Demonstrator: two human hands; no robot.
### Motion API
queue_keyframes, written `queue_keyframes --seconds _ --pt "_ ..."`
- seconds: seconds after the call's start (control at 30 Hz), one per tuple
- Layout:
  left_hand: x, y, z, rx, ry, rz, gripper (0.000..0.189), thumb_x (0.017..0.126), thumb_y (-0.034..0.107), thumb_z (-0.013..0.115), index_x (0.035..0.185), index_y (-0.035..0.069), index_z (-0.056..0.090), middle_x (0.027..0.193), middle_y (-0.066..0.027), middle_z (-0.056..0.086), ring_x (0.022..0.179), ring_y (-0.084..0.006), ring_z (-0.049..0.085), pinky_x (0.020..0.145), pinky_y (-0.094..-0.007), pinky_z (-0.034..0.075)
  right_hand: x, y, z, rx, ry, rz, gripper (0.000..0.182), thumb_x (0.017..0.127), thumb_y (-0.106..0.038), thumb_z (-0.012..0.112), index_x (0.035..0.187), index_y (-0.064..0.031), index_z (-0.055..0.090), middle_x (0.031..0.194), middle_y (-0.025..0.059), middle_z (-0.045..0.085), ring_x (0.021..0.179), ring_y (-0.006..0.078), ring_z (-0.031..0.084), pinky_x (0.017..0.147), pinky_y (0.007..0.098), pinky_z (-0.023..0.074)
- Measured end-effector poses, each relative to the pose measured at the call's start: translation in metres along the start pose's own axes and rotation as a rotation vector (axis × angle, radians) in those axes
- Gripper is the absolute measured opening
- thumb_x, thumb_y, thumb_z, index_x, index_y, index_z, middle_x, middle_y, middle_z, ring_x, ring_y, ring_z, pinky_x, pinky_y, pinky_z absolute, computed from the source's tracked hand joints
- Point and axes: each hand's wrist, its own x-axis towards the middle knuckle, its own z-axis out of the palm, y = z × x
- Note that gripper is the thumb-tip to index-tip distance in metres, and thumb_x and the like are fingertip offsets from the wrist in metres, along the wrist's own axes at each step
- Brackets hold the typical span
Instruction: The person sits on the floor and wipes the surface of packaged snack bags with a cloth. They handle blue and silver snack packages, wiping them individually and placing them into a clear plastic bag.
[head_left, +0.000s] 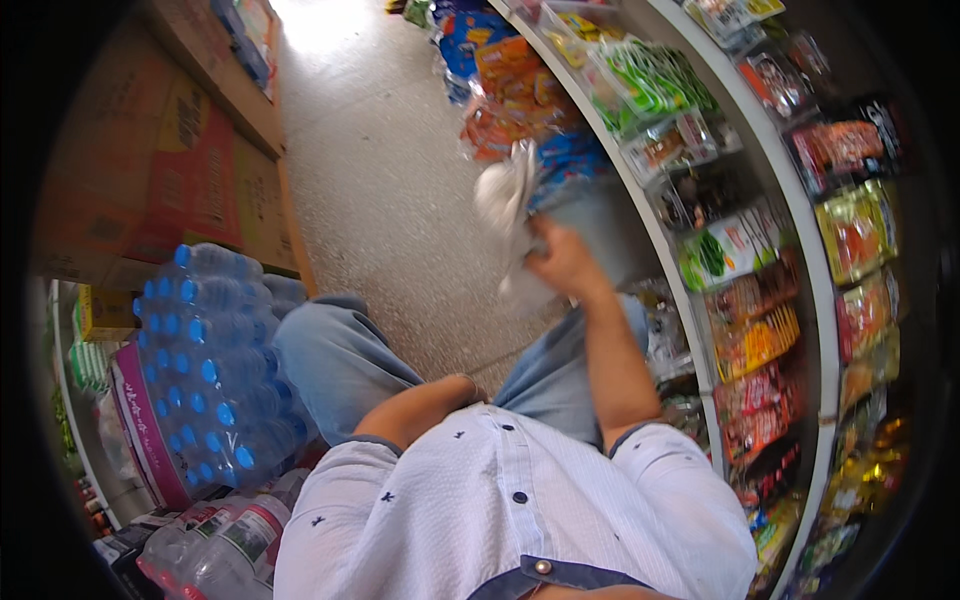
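Observation:
My right hand (564, 259) grips a crumpled whitish cloth (508, 196), blurred by motion, in front of the lowest shelf. Just beyond the cloth lie blue packets (571, 166) and a heap of orange snack bags (517, 88). Behind the hand, a pale translucent surface (611, 225) is too blurred to name. My left forearm (420, 411) crosses my lap, and the hand at its end is hidden behind my white shirt (465, 495).
Shelves with white edges (679, 300) curve along my right, full of packaged foods (739, 247). On my left stand shrink-wrapped water bottles (217, 360), large cardboard boxes (180, 172) and bottles with pink labels (240, 540). A speckled floor (375, 187) runs between them.

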Motion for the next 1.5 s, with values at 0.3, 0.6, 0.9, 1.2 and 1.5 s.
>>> queue_keyframes --seconds 0.3,0.6,0.9,1.2,1.5 --pt "-0.006 -0.020 0.044 -0.587 0.382 -0.040 0.045 0.075 0.024 0.062 0.117 0.009 0.052 0.113 -0.0107 0.055 0.099 -0.0227 0.055 0.079 -0.0339 0.046 -0.045 0.004 0.149 0.301 -0.560 0.063 0.024 0.070 -0.017 0.051 0.093 -0.0092 0.050 0.086 0.0159 0.058 0.077 0.0347 0.058 0.067 0.0446 0.0454" --pt "-0.009 -0.009 0.089 -0.947 0.483 -0.124 0.040 0.078 0.023 0.060 0.114 0.008 0.054 0.109 -0.0093 0.056 0.094 -0.0215 0.056 0.075 -0.0320 0.046 -0.101 0.011 0.124 0.510 -0.708 0.561 0.032 0.071 -0.013 0.054 0.102 -0.0094 0.045 0.100 0.0145 0.055 0.088 0.0351 0.056 0.074 0.0438 0.0439" --pt "-0.005 0.003 0.169 -1.042 0.640 -0.034 0.035 0.080 0.022 0.058 0.111 0.008 0.055 0.105 -0.0079 0.058 0.089 -0.0202 0.057 0.070 -0.0302 0.047 -0.207 -0.017 0.117 0.505 -0.640 0.517 0.032 0.072 -0.013 0.051 0.103 -0.0086 0.048 0.099 0.0169 0.055 0.091 0.0360 0.055 0.077 0.0416 0.0434" --pt "-0.007 0.053 0.175 -1.179 0.792 0.260 0.030 0.082 0.021 0.056 0.109 0.007 0.056 0.101 -0.0064 0.060 0.084 -0.0190 0.059 0.066 -0.0283 0.048 -0.261 -0.034 0.110 0.794 -0.153 0.081 0.029 0.069 -0.008 0.052 0.097 -0.0014 0.053 0.090 0.0083 0.058 0.079 0.0197 0.057 0.070 0.0302 0.0460" --pt "-0.068 0.122 0.054 -1.006 0.982 0.620 0.026 0.085 0.019 0.055 0.106 0.005 0.057 0.099 -0.0022 0.061 0.079 -0.0142 0.059 0.063 -0.0244 0.046 -0.356 -0.058 -0.001 0.876 -0.303 0.177 0.032 0.076 -0.009 0.047 0.106 -0.0009 0.052 0.093 0.0055 0.058 0.084 0.0133 0.055 0.072 0.0264 0.0445"
